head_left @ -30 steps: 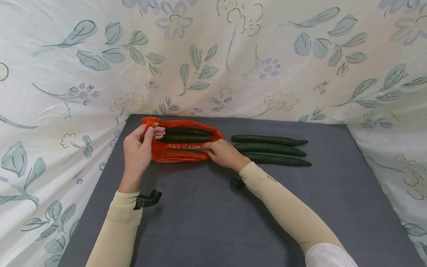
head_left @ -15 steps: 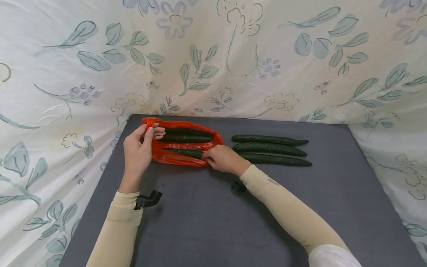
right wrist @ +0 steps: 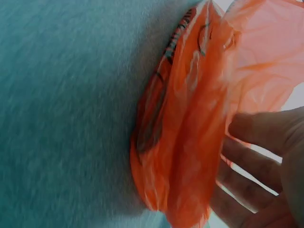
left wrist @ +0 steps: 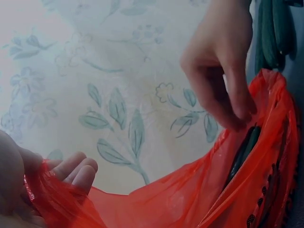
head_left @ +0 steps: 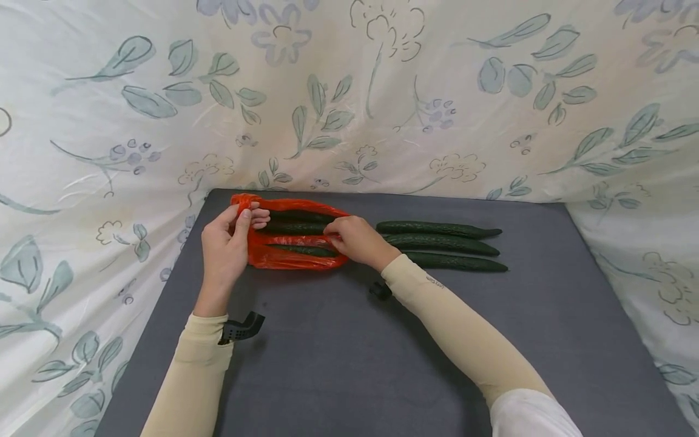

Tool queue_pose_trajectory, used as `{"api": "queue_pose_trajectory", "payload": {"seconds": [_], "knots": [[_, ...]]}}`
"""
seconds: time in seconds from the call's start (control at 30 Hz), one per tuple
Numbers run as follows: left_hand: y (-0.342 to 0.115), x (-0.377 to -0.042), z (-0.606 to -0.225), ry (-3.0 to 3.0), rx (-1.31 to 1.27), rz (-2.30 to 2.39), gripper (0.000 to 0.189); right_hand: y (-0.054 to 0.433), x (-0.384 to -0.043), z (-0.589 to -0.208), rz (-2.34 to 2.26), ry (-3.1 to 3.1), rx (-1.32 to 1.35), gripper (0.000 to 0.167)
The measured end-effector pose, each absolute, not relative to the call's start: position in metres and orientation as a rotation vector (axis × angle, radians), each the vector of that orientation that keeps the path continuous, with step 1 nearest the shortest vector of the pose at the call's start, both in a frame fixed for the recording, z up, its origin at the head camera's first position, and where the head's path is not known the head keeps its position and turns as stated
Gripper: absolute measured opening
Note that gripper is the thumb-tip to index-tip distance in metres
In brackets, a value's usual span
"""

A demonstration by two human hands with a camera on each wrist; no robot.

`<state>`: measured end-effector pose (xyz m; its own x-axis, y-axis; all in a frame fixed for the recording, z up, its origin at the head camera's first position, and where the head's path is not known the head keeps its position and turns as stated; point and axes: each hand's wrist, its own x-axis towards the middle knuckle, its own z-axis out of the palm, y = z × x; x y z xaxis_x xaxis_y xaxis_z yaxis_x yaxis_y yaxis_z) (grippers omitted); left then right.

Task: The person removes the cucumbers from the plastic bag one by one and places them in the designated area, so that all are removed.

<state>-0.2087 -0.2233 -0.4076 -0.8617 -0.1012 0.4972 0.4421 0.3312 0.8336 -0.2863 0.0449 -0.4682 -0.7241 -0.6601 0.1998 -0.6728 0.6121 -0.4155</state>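
Observation:
The left hand (head_left: 226, 243) grips the gathered rim of a red plastic bag (head_left: 295, 261) at its left end, with its fingertips inside the mouth. Several dark green cucumbers (head_left: 297, 228) lie within the bag; one cucumber (left wrist: 247, 149) shows below the right hand in the left wrist view. The right hand (head_left: 357, 240) is over the bag's right end, its fingers bent loosely toward the mouth. In the right wrist view its fingers (right wrist: 251, 168) are apart and right at the bag's wall, with nothing held between them. Part of the bag is hidden behind this hand.
To the right of the bag, three more cucumbers (head_left: 442, 244) lie side by side on the dark grey table (head_left: 327, 352). A floral cloth (head_left: 404, 139) hangs behind the table and along both sides.
The right hand shifts from the bag's near side up and slightly left across its mouth. The bag's near edge pulls in a little, while the left hand keeps its hold.

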Motion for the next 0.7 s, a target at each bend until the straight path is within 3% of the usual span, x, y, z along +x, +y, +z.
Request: {"api": "queue_pose_trajectory", "payload": {"seconds": [0.23, 0.4, 0.7], "knots": [[-0.225, -0.209, -0.409, -2.138, -0.305, -1.539, 0.028, 0.027, -0.29, -0.477, 0.65, -2.953, 1.178, 0.038], [-0.225, -0.209, -0.409, -2.144, -0.302, -1.527, 0.027, 0.02, -0.288, -0.481, 0.527, -2.981, 1.183, 0.038], [-0.225, -0.21, -0.409, -2.126, -0.306, -1.558, 0.028, 0.011, -0.283, -0.482, 0.301, -2.963, 1.149, 0.011]]}}
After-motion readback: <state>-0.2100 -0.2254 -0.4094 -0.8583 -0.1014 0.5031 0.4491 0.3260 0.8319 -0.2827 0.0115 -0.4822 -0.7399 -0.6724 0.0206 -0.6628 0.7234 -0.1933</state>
